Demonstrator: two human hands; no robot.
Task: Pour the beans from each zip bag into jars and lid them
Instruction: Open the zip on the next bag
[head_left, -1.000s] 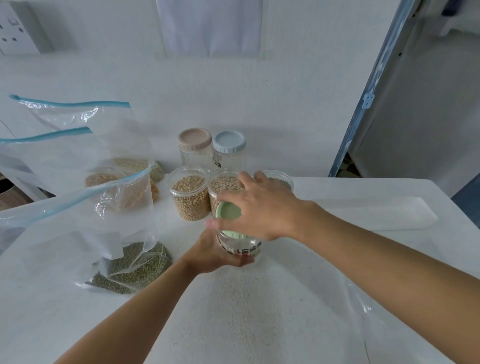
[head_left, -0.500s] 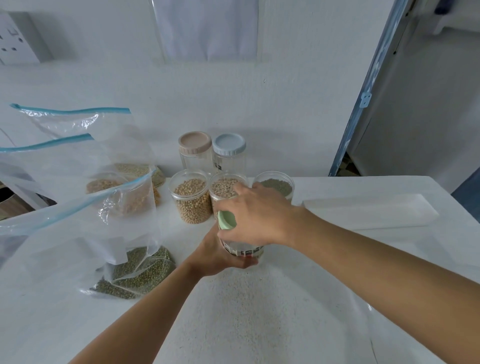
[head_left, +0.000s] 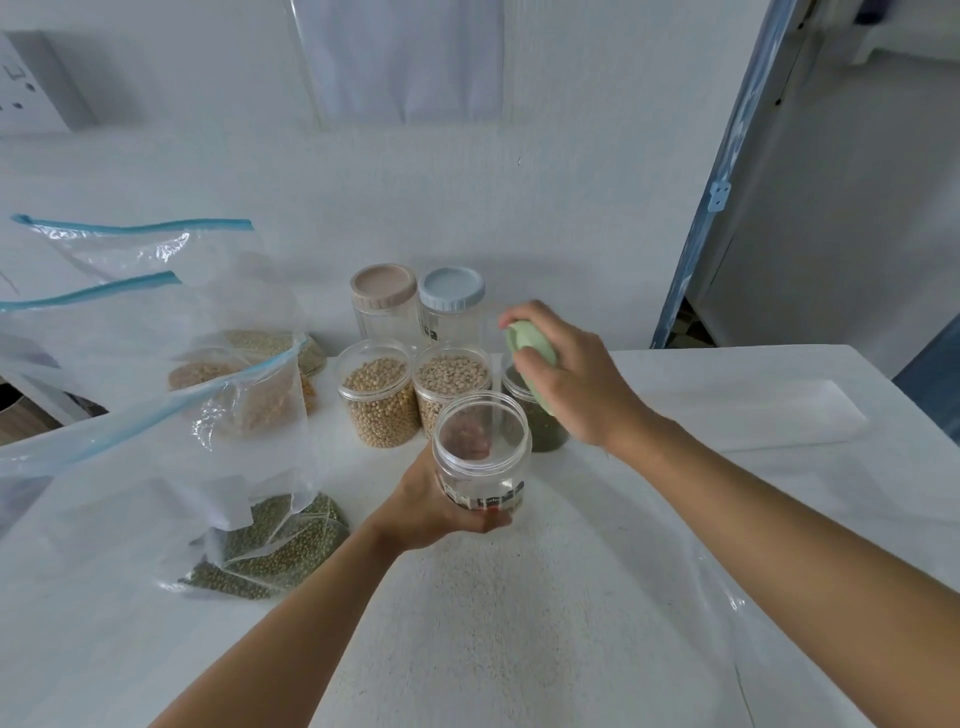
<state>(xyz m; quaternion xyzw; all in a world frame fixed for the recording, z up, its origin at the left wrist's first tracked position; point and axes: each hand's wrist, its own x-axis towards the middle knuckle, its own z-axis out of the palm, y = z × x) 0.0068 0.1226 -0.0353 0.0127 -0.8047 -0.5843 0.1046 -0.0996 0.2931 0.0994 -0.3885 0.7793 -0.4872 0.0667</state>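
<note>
While the left hand (head_left: 421, 512) wraps its fingers round the bottom of an empty jar (head_left: 480, 452), the jar's open top sticks up above that grip. Up and to the right of the jar, the right hand (head_left: 576, 387) holds a green lid (head_left: 529, 358) in curled fingers. The lid is tipped on its edge and is not touching the jar. Just behind the held jar stand three open jars of beans (head_left: 452, 384). Left of the left hand, a bag of green beans (head_left: 270, 540) lies on the white table (head_left: 519, 649).
</note>
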